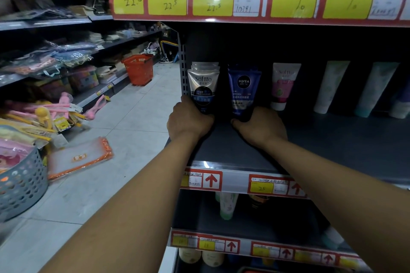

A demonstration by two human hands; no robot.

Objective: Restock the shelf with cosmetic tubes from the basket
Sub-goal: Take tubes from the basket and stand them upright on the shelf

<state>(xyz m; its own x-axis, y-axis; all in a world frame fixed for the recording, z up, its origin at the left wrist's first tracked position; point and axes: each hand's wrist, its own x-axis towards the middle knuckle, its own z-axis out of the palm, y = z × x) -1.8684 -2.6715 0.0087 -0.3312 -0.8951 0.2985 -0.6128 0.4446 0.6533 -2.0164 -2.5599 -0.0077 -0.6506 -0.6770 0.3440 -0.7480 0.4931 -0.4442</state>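
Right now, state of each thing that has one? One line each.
Left hand: grips the base of the Softto men's tube, upright.
Right hand: holds the base of the Nivea Men tube, upright.
Pink Softto tube: standing cap-down, untouched.
Red basket: on the aisle floor, contents not visible.

Price tags: yellow-and-red paper price labels [257, 0] above both hands.
Pouch: orange-edged clear plastic pouch [78, 158] on floor, left of the left hand.
Bin: grey perforated plastic bin [22, 186] far left.

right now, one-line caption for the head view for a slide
Left hand grips a Softto tube and right hand a Nivea tube, both upright on the shelf.
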